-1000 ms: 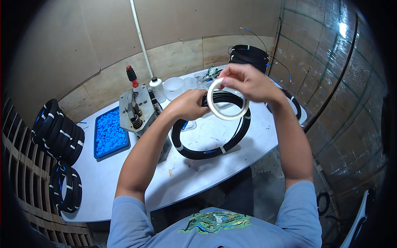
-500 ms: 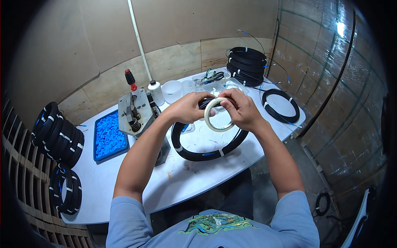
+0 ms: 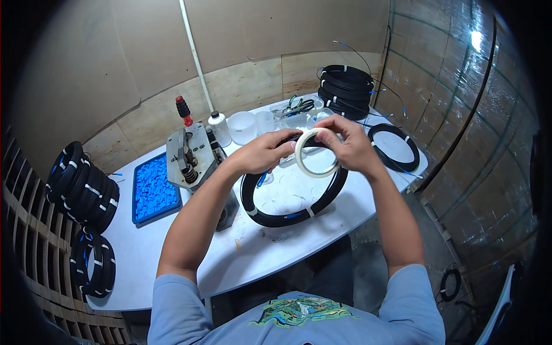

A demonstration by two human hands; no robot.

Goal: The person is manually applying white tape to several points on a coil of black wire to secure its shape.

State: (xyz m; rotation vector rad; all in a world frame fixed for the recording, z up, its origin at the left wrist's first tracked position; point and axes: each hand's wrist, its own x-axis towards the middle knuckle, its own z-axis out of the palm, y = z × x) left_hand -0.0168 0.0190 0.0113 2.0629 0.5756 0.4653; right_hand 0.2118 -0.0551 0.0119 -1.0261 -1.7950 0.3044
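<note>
A coil of black cable is held up over the table, tilted, with white tape bands around it and a blue connector showing inside its left side. My left hand is closed round the coil's far upper edge, thumb towards me. In my right hand is a roll of off-white tape, pinched between thumb and fingers and standing against the coil's far edge. Whether a strip of tape runs from the roll to the cable is hidden behind the fingers.
On the white table a hand press stands left of the coil, beside a blue tray of small blue parts. Stacked cable coils sit at the back right, more coils at the left. A bottle and tubs stand behind.
My right hand and the tape roll have moved a little to the right, away from my left hand. My left hand keeps its hold on the coil.
</note>
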